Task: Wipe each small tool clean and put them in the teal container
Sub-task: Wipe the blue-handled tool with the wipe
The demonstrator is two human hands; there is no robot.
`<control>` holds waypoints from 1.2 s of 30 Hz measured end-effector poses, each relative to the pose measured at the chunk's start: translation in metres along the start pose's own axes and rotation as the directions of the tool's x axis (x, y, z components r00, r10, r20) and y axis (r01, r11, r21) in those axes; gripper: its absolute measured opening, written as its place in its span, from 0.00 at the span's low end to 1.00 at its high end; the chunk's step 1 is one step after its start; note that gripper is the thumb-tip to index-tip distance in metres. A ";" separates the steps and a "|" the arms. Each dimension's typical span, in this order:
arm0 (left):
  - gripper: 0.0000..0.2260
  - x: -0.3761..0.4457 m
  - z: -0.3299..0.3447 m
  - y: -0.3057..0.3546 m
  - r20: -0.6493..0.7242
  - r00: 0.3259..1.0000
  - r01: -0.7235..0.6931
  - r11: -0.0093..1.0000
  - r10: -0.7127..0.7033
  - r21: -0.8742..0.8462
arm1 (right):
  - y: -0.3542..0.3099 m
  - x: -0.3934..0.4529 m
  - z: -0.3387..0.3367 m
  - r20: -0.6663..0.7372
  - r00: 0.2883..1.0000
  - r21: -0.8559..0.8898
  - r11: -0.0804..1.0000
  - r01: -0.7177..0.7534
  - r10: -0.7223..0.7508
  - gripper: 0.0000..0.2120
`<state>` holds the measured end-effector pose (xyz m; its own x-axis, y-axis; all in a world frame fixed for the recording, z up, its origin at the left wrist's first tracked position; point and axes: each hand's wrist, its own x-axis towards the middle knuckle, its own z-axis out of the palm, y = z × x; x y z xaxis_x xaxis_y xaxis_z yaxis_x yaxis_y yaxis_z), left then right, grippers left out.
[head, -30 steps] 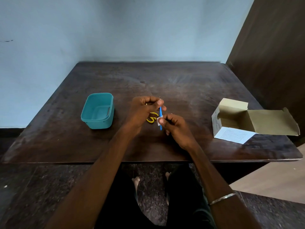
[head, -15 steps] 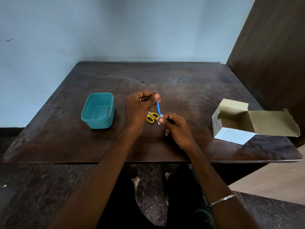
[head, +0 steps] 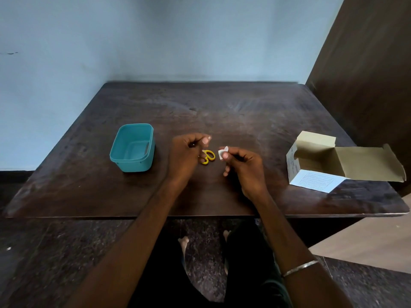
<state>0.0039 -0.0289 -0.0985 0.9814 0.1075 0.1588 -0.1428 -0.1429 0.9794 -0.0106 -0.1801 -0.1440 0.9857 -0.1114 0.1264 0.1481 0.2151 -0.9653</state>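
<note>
My right hand pinches a small white wipe between thumb and forefinger, the other fingers curled in loosely under the palm. The wipe sticks out to the left of my fingertips, lifted off the table. My left hand hangs just across from it, fingers curled inward with the thumb tip against them; something small and dark shows in the curl, but it is too hidden for me to say what it is or whether I truly hold it. The two hands are near each other but apart.

Between them, lying flat on the dark brown wooden table, are the small yellow-handled scissors, partly covered by my left fingers. The teal plastic container, a rounded rectangular tub with no lid on, stands to the left of my left hand, well apart from the scissors. A thin light thing leans against its inner right wall; I cannot tell what.

Far off to the right, near the table's edge, sits an open cardboard box with its flap folded out and printed text on its white front face. A thin silver bangle circles my right forearm. Behind the table is a pale blue wall.
</note>
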 end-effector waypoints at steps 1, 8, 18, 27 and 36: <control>0.07 -0.003 0.001 -0.004 0.025 1.000 0.008 1.000 -0.009 0.027 | 0.001 0.001 0.000 -0.005 1.000 -0.002 1.000 0.007 -0.007 0.08; 0.09 -0.015 0.001 -0.015 0.093 0.993 -0.085 0.974 0.067 0.209 | 0.002 0.002 -0.003 -0.019 0.998 -0.060 0.997 0.056 -0.057 0.07; 0.09 -0.021 0.003 -0.005 0.140 0.977 -0.199 0.929 0.162 0.313 | -0.002 -0.002 0.000 -0.015 0.998 -0.096 0.993 0.062 -0.064 0.07; 0.15 -0.015 -0.006 -0.003 0.177 0.969 -0.232 0.869 0.170 0.437 | 0.004 -0.002 0.001 0.116 0.985 -0.358 0.920 0.162 -0.128 0.04; 0.14 -0.028 0.006 0.002 0.100 0.986 -0.158 0.923 0.131 0.352 | 0.000 -0.003 0.001 0.036 0.995 -0.304 0.947 0.099 -0.092 0.09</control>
<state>-0.0226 -0.0381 -0.1022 0.9622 -0.0111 0.2720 -0.2416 -0.4953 0.8344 -0.0131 -0.1792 -0.1443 0.9701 -0.0955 0.2232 0.2135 -0.1024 -0.9716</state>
